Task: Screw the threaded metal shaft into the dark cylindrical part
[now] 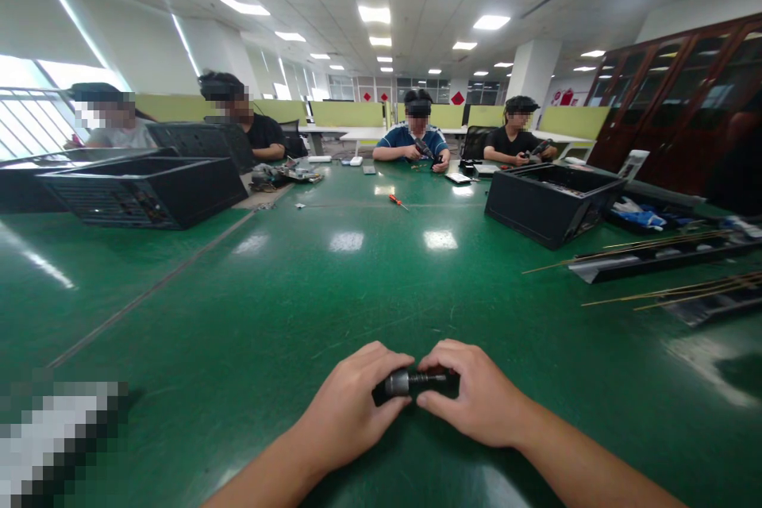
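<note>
Low in the middle of the view, my two hands face each other over the green tabletop [333, 294]. A dark, slim cylindrical tool [420, 382] with a grey metal collar lies level between them. My left hand [351, 395] is closed round its thicker left end, by the collar. Thumb and fingers of my right hand [476, 397] curve round the thinner right end. The palms hide parts of both ends, so its exact kind does not show.
A black computer case [143, 194] stands at left, another [551, 202] at right. Metal strips with thin yellowish rods [648, 254] lie right. An orange screwdriver [398, 202] is mid-table. Several people sit beyond; one person [417, 143] holds a drill-like tool. A pixelated object [53, 436] lies near left.
</note>
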Demonstrator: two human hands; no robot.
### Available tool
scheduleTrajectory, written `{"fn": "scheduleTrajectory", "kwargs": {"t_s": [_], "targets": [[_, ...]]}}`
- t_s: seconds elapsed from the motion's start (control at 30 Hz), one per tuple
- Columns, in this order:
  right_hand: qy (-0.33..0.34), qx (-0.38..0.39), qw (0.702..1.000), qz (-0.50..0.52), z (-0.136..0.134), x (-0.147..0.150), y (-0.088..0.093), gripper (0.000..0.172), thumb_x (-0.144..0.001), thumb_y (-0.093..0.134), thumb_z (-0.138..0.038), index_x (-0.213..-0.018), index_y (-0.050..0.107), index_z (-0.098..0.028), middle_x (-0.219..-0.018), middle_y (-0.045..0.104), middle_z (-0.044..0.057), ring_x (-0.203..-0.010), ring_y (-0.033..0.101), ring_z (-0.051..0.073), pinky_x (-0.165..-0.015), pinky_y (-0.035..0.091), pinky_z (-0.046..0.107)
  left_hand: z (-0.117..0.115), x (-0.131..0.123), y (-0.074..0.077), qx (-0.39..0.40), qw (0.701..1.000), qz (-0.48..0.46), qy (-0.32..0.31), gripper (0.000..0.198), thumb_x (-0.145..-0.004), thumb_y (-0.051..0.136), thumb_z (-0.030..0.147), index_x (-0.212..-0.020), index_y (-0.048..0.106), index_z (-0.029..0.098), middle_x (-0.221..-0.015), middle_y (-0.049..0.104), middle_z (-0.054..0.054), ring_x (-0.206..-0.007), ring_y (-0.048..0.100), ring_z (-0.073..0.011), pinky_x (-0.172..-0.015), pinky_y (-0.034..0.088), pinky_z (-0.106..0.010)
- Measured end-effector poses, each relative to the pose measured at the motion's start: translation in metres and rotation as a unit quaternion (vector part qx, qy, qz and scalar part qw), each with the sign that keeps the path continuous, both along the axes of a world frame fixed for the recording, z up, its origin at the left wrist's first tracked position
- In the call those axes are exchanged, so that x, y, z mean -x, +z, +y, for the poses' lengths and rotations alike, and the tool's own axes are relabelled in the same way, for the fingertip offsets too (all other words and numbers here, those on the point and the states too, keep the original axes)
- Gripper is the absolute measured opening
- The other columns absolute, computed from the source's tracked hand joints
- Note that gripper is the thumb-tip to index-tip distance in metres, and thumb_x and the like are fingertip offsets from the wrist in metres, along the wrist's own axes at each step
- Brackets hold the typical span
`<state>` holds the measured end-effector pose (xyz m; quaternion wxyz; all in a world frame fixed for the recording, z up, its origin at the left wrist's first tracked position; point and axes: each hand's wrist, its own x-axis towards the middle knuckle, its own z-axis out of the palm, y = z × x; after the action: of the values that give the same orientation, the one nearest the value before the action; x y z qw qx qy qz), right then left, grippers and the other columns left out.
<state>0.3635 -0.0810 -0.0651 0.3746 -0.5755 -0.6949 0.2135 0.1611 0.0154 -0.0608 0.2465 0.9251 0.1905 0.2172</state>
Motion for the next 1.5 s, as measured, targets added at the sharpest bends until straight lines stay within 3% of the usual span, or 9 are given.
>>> {"fn": "scheduleTrajectory", "kwargs": {"t_s": [0.27, 1.5], "targets": [[0.009, -0.011, 1.000, 0.001, 0.0021, -0.0002, -0.0028, 0.005, -0.085, 0.070, -0.021, -0.089, 0.073, -0.020, -0.082, 0.071, 0.001, -0.080, 0.063, 0.016, -0.074, 0.044, 0.027, -0.0004, -0.0003, -0.0016, -0.004, 0.999, -0.020, -0.027, 0.032, -0.082, 0.068, 0.014, -0.112, 0.066, 0.024, -0.098, 0.071, -0.004, -0.092, 0.064, -0.0195, -0.082, 0.052, -0.033], [-0.020, 0.005, 1.000, -0.009, 0.0002, -0.0032, 0.0014, 0.005, -0.081, 0.070, -0.017, -0.085, 0.070, -0.020, -0.081, 0.069, 0.001, -0.077, 0.063, 0.017, -0.072, 0.045, 0.029, 0.0049, 0.0036, 0.0022, -0.003, 0.999, -0.046, -0.018, 0.033, -0.081, 0.067, 0.012, -0.112, 0.068, 0.023, -0.097, 0.072, -0.006, -0.089, 0.065, -0.0189, -0.081, 0.053, -0.033]]}}
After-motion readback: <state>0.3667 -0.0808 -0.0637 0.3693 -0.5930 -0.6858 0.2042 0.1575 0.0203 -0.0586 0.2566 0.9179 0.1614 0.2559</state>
